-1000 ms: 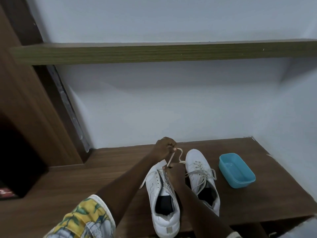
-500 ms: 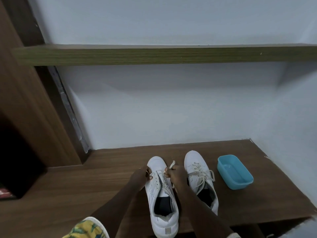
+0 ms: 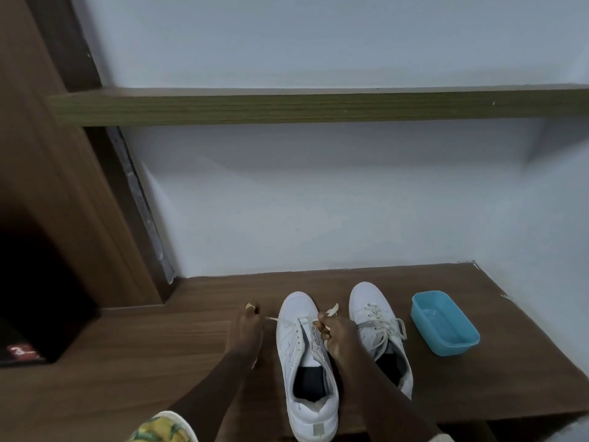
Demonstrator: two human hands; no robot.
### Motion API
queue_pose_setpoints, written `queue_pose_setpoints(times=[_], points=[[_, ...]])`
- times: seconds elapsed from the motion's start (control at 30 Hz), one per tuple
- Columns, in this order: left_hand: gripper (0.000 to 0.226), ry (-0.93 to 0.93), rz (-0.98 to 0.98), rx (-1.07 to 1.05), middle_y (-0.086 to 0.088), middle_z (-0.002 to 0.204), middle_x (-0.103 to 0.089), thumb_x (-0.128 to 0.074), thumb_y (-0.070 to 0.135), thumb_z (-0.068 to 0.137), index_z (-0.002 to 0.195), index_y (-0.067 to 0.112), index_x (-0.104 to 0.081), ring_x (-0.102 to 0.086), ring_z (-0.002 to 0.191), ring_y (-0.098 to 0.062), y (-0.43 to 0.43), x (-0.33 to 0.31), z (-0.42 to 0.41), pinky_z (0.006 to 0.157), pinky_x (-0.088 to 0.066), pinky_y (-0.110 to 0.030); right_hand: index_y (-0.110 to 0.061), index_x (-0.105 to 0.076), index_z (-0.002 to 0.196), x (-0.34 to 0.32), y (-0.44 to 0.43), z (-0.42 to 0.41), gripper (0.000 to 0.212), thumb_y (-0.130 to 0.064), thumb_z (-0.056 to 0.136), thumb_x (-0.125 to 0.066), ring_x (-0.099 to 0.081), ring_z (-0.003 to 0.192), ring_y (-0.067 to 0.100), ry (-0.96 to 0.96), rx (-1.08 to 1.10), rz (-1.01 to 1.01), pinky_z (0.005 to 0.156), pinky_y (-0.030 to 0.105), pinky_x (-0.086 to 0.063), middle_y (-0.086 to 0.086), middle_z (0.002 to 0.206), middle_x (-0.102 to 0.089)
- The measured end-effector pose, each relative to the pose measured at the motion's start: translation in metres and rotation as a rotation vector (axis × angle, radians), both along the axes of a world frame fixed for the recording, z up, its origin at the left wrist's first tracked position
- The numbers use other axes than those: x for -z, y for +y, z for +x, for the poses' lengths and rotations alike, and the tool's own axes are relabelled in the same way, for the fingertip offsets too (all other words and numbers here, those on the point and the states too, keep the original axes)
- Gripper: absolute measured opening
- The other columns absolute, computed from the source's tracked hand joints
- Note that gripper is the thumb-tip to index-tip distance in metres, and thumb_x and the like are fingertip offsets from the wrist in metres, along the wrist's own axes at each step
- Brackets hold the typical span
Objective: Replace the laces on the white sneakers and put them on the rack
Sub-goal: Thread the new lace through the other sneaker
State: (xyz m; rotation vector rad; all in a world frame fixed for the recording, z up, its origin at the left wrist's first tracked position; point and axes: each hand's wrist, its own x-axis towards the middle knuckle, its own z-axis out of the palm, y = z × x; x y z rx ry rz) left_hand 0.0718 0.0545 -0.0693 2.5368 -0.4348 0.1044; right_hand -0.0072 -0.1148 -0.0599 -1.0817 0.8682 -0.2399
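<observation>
White sneaker sitting on wooden ledge, toe toward wall. Laced second sneaker sitting just beside it, blue tub near. My right hand pinching lace over eyelets; my left hand pinching other end, stretched leftward.

A blue plastic tub sits open side up at the right of the wooden ledge. Behind it is a white wall, with a brown wooden panel at the left.

Left hand and right hand pinch lace ends (sneaker between).
</observation>
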Motion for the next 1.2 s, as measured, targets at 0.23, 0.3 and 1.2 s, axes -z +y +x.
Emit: queue_pose_setpoints(times=[0.23,0.3,1.2], points=[[0.028,0.404,0.118,0.03,-0.012,0.104,-0.068,-0.045,0.018,0.089,0.1,0.007,-0.068,-0.063,0.097,-0.027,-0.022,0.001,-0.022,0.075,-0.044,-0.027,0.012,-0.066,0.09,-0.017,-0.002,0.001,0.011,0.005,0.087,-0.059,-0.054,0.052,0.011,0.066,-0.1,-0.355,0.046,0.015,-0.039,0.007,0.061,-0.057],[0.03,0.495,-0.02,-0.057,-0.013,0.108,-0.067,-0.045,0.023,0.09,0.102,0.004,-0.065,-0.061,0.102,-0.03,-0.03,-0.006,-0.034,0.083,-0.048,-0.029,0.007,-0.069,0.086,-0.024,-0.003,0.002,0.01,0.0,0.086,-0.062,-0.056,0.053,0.01,0.081,-0.094,-0.422,0.055,0.02,-0.042,0.005,0.061,-0.06],[0.02,0.63,-0.752,-0.391,-0.003,0.072,-0.061,-0.057,0.001,0.083,0.101,-0.001,-0.064,-0.053,0.062,-0.017,-0.062,-0.013,-0.032,0.057,-0.043,-0.025,-0.011,-0.056,0.055,-0.083,-0.011,-0.004,0.033,-0.013,0.086,-0.066,-0.046,0.037,0.001,0.137,-0.181,-0.741,0.039,0.007,-0.031,-0.004,0.049,-0.053]])
